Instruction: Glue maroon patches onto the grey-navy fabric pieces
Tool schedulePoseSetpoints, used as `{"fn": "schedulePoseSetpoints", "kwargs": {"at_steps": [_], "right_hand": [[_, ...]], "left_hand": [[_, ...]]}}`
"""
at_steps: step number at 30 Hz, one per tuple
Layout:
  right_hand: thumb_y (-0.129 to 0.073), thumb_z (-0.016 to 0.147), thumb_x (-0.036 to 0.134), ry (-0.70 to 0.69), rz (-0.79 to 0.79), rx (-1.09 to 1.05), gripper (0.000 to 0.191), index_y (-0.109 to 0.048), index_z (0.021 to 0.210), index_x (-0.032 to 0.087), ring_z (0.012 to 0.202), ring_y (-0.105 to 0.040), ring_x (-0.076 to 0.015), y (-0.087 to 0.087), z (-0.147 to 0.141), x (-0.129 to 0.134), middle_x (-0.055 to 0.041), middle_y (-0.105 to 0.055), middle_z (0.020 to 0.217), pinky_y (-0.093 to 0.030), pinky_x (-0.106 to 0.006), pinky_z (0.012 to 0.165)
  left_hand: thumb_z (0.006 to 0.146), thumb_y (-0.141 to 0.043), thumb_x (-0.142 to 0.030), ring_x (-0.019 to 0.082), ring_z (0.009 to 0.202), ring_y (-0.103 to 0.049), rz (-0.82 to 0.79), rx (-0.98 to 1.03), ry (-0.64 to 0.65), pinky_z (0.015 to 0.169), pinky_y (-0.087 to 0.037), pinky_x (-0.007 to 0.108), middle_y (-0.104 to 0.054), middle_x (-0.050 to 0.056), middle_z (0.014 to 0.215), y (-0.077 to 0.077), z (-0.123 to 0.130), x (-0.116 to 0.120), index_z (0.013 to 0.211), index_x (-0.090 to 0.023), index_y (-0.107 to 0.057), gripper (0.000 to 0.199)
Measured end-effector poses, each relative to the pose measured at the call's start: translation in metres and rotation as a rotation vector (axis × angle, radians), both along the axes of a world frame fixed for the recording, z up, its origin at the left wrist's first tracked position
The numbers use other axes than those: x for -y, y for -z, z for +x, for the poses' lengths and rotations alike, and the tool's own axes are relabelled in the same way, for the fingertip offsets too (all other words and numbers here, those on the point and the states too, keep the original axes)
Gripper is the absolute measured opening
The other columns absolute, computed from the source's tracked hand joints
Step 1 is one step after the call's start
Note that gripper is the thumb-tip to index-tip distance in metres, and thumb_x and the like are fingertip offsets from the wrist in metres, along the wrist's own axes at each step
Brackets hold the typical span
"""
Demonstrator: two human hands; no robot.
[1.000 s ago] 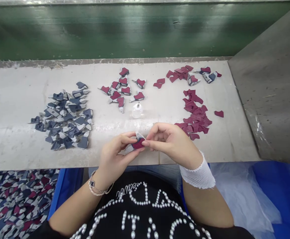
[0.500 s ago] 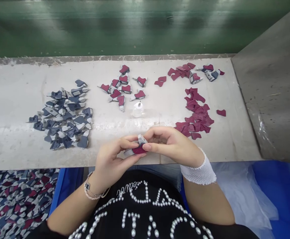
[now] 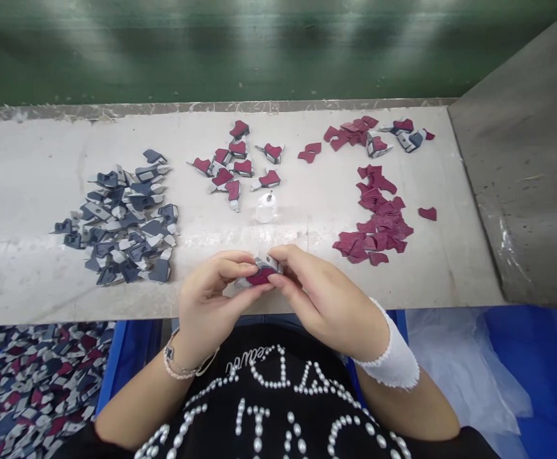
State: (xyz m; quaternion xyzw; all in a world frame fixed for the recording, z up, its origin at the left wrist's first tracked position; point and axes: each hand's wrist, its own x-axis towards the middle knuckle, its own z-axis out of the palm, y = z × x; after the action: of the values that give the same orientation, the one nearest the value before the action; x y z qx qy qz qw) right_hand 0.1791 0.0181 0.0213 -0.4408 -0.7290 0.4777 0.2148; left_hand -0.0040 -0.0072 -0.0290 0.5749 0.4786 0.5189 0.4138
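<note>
Above workbench point(image 3: 20, 191) near edge | left hand point(image 3: 208, 299), right hand point(image 3: 326, 299) | pinching maroon-grey piece point(image 3: 260, 275)

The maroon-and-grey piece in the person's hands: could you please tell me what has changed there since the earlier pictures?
The right hand has rolled inward and closed over the maroon-and-grey piece, whose grey tab now lies flatter; the left hand keeps hold. The navy pile and maroon pile stayed put.

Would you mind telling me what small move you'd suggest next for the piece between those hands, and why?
I'd probably press the maroon patch flat onto the grey piece with the fingertips of the right hand, since the left hand steadies the piece and the patch lies on top.
</note>
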Motion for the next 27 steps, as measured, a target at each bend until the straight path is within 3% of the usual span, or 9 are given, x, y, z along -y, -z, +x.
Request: {"fn": "schedulePoseSetpoints", "kwargs": {"at_steps": [4,7,11,18,24,27], "right_hand": [[-0.043,0.102,0.017,0.023,0.092,0.118,0.013,-0.053,0.109,0.014,0.082,-0.055,-0.0184,0.002,-0.004,0.004,-0.0042,-0.06,0.088,-0.044,-0.032,0.073],[-0.042,0.102,0.016,-0.001,0.1,0.162,0.013,-0.054,0.107,0.015,0.084,-0.056,-0.0199,0.004,-0.005,0.005,-0.0056,-0.06,0.091,-0.045,-0.034,0.074],[-0.041,0.1,0.011,-0.073,0.122,0.15,0.016,-0.054,0.106,0.017,0.086,-0.056,-0.0206,0.0,-0.004,0.005,-0.0061,-0.062,0.093,-0.046,-0.034,0.074],[-0.042,0.096,0.003,-0.164,0.157,0.094,0.026,-0.058,0.111,0.016,0.086,-0.054,-0.0207,-0.009,0.003,0.007,-0.0068,-0.064,0.096,-0.046,-0.034,0.074],[-0.044,0.098,0.008,-0.169,0.131,0.057,0.023,-0.06,0.113,0.014,0.085,-0.055,-0.0201,-0.01,0.007,0.004,-0.0076,-0.065,0.096,-0.047,-0.033,0.074],[-0.044,0.099,0.008,-0.193,0.128,0.023,0.024,-0.06,0.115,0.015,0.088,-0.055,-0.0196,-0.01,0.008,0.003,-0.0072,-0.065,0.099,-0.047,-0.032,0.077]], "left_hand": [[0.072,-0.084,-0.014,0.013,0.087,-0.069,-0.091,-0.07,0.002,0.078,-0.061,0.023,-0.069,-0.001,0.092,-0.005,-0.003,-0.002,0.093,-0.023,-0.066,0.028],[0.076,-0.082,-0.022,0.014,0.075,-0.069,-0.211,-0.186,0.089,0.069,-0.06,0.025,-0.068,-0.001,0.083,-0.011,-0.008,-0.005,0.1,-0.024,-0.065,0.029],[0.079,-0.079,-0.022,0.015,0.065,-0.06,-0.166,-0.332,0.192,0.06,-0.051,0.029,-0.064,-0.002,0.07,-0.016,-0.013,-0.008,0.082,-0.022,-0.068,0.012],[0.072,-0.085,-0.022,0.014,0.06,-0.056,-0.138,-0.222,0.111,0.055,-0.046,0.028,-0.063,-0.003,0.066,-0.011,-0.011,-0.002,0.075,-0.022,-0.065,0.02],[0.075,-0.081,-0.012,0.016,0.073,-0.067,-0.175,-0.11,0.263,0.066,-0.056,0.029,-0.073,0.0,0.081,-0.016,-0.016,-0.008,0.085,-0.023,-0.071,0.017],[0.074,-0.079,-0.007,0.016,0.072,-0.067,-0.16,-0.116,0.267,0.065,-0.056,0.029,-0.072,-0.001,0.078,-0.017,-0.018,-0.009,0.083,-0.023,-0.07,0.02]]}}
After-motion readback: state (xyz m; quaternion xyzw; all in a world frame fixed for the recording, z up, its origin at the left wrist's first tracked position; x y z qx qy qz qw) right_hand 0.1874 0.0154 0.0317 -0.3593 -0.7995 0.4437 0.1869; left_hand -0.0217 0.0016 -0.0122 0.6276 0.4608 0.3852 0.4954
